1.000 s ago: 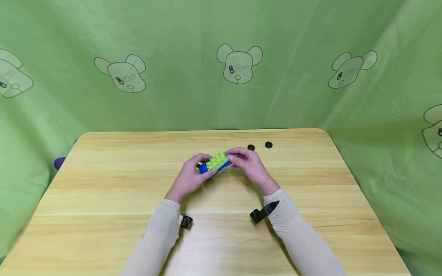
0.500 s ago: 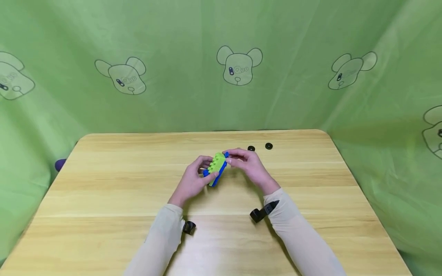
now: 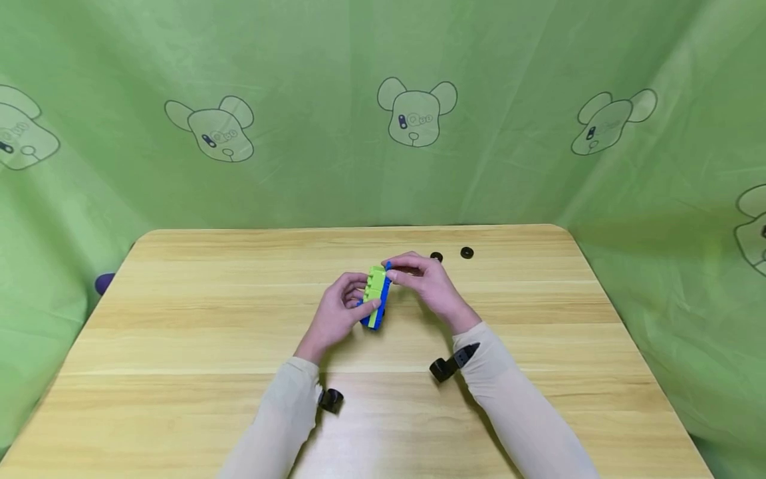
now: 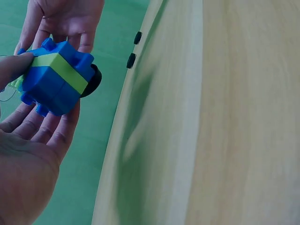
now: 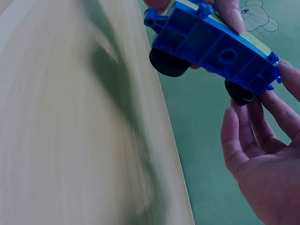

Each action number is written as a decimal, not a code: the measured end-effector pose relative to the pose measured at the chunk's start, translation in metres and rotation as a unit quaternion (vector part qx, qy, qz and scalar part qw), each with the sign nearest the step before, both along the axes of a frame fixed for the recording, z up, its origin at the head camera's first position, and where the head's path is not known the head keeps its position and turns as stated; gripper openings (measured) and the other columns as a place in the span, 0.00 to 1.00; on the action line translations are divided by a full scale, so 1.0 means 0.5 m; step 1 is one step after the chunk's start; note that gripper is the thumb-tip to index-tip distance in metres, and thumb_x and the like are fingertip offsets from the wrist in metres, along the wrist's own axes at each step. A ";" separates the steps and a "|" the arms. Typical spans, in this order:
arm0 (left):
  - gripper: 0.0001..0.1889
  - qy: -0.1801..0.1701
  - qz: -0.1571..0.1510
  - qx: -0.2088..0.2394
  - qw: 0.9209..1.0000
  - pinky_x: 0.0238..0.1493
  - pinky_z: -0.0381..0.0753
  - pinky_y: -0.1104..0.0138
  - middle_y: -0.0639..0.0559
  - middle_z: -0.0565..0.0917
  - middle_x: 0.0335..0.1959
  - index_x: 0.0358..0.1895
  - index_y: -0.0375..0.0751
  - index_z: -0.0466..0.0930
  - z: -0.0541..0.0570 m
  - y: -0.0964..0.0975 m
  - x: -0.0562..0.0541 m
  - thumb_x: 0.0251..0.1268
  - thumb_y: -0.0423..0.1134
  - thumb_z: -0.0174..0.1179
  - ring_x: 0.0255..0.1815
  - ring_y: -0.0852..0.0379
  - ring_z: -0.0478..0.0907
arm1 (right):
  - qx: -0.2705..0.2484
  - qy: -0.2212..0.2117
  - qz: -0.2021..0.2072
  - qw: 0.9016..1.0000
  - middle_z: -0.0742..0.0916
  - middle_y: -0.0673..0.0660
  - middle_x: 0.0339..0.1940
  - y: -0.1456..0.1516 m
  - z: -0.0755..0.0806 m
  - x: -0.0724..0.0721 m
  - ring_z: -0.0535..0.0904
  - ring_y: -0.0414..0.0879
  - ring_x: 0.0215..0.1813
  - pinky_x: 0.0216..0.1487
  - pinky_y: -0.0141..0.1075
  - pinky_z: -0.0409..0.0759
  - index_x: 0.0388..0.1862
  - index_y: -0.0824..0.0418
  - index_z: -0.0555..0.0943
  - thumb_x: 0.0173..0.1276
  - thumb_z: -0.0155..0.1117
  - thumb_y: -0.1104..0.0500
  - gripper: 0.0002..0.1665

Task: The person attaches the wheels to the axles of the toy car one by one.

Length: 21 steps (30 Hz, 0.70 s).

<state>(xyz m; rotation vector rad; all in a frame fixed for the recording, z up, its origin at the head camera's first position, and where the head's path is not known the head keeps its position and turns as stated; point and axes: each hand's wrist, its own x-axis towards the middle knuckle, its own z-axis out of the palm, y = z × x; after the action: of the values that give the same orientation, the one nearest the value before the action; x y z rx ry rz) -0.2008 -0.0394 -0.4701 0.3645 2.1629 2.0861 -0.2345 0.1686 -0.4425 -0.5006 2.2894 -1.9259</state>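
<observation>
A person's two bare hands held a small toy vehicle (image 3: 376, 285) of lime-green and blue building blocks above a pale wooden table (image 3: 197, 332), roughly midway across it. The left hand (image 3: 336, 314) grasped the toy vehicle around its body, thumb along the near side and fingers behind. The right hand (image 3: 432, 285) pinched a blue part at the toy's far end between thumb and forefinger. The toy was tilted, its long side running away from the person.

From the right wrist, the blue base (image 5: 204, 49) showed its ribbed underside, with two black wheels (image 5: 168, 63) attached along one side. Two loose black wheels (image 3: 467, 253) lay near the table's far edge, just beyond the right hand; they were apart from each other.

The person wore cream sleeves (image 3: 278, 409), with a black wrist mount (image 3: 443, 370) at each forearm. Behind the table hung a green curtain (image 3: 299, 179) printed with outlined, round-eared animal heads (image 3: 414, 120). A purple object (image 3: 104, 283) showed past the table's left edge.
</observation>
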 end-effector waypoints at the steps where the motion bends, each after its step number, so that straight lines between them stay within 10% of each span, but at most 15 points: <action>1: 0.26 -0.002 -0.002 0.006 1.000 0.56 0.77 0.55 0.39 0.79 0.49 0.60 0.30 0.71 -0.001 0.001 0.000 0.59 0.30 0.69 0.49 0.46 0.76 | -0.003 -0.002 0.003 1.000 0.84 0.60 0.51 -0.001 -0.001 -0.001 0.79 0.51 0.53 0.56 0.41 0.78 0.53 0.67 0.83 0.68 0.67 0.62 0.17; 14: 0.26 -0.025 0.012 0.020 0.999 0.59 0.76 0.59 0.37 0.79 0.50 0.58 0.26 0.68 0.003 -0.004 0.000 0.57 0.25 0.68 0.52 0.42 0.76 | -0.018 -0.029 0.018 0.999 0.83 0.66 0.53 -0.009 -0.004 -0.016 0.80 0.55 0.52 0.56 0.43 0.79 0.55 0.72 0.79 0.69 0.66 0.64 0.18; 21: 0.27 -0.038 0.034 0.025 0.998 0.55 0.77 0.62 0.40 0.77 0.52 0.59 0.30 0.69 -0.006 -0.010 -0.007 0.56 0.26 0.69 0.51 0.47 0.75 | 0.134 0.043 -0.044 0.989 0.83 0.61 0.51 0.057 -0.003 -0.035 0.78 0.53 0.53 0.58 0.46 0.76 0.55 0.66 0.80 0.70 0.65 0.59 0.18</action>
<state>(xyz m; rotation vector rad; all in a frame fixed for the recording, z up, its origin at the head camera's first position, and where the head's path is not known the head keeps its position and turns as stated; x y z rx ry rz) -0.2042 -0.0446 -0.4732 0.2154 2.1119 2.1572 -0.2522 0.1969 -0.4440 -0.4650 2.6137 -1.6207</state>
